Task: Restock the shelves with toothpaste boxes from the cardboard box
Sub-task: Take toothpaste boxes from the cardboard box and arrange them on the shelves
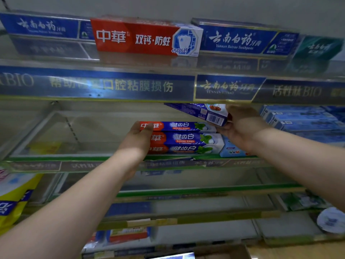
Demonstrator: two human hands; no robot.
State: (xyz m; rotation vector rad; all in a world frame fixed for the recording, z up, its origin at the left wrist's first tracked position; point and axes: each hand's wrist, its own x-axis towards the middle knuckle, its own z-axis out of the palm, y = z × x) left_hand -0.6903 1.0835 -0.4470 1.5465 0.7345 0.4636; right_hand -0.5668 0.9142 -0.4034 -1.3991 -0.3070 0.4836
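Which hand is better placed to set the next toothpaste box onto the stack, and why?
Right. The right hand holds the tilted box just above the stack, while the left hand is occupied holding the stack's left end.

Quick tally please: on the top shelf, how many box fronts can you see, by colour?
Blue boxes: 2
Red box: 1
Green box: 1
Total: 4
Anything stacked behind these is too blurred to count.
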